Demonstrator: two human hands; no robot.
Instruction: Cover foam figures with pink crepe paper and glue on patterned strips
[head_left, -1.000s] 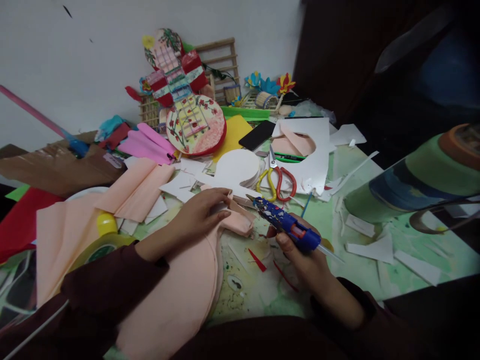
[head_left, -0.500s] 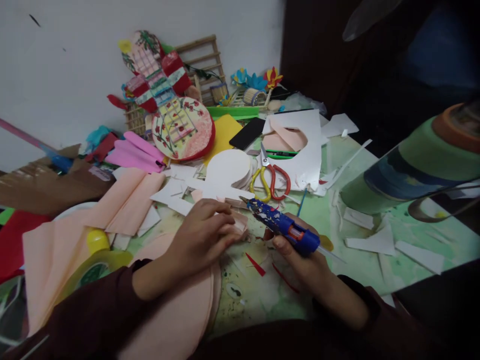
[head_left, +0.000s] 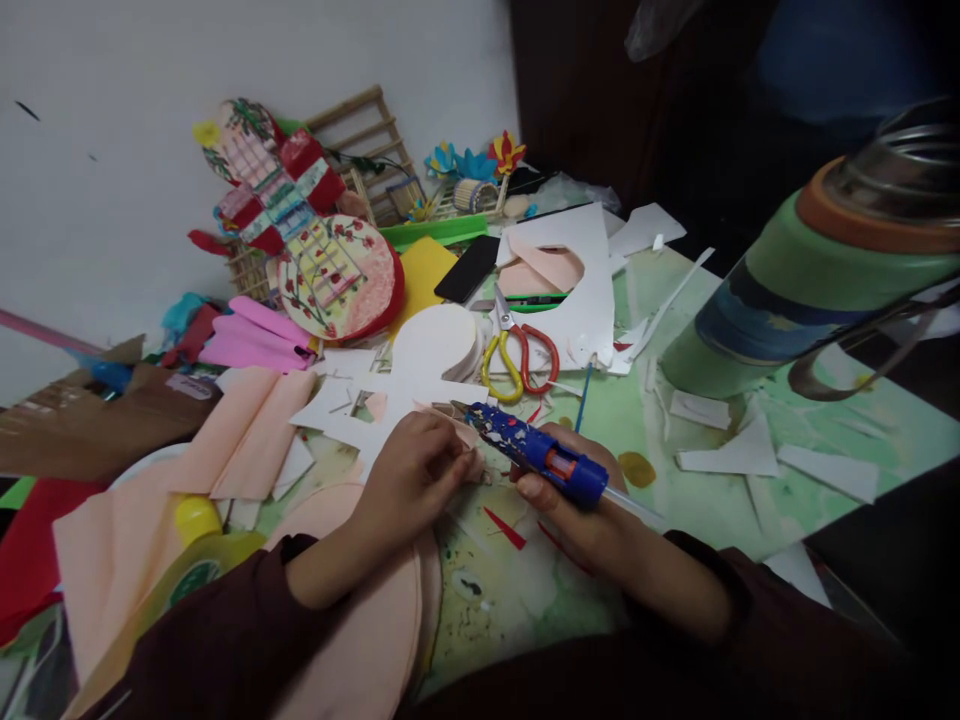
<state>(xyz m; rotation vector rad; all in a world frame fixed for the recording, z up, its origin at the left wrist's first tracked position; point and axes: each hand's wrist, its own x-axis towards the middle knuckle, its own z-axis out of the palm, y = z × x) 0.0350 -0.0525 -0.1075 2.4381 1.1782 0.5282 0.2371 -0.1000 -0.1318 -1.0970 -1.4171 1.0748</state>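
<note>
Peach paper round (head_left: pixel 390 620) lies flat well below the scissors (head_left: pixel 517 360), close to me. My left hand (head_left: pixel 416 475) sits at its top edge with the fingers pressed together, pinching a little folded peach flap (head_left: pixel 466 440). My right hand (head_left: pixel 574 505) is curled tight round the blue glue gun (head_left: pixel 536 458) just below the scissors, and its long body slants up and left, so the tip is right beside the peach flap and my left fingertips.
</note>
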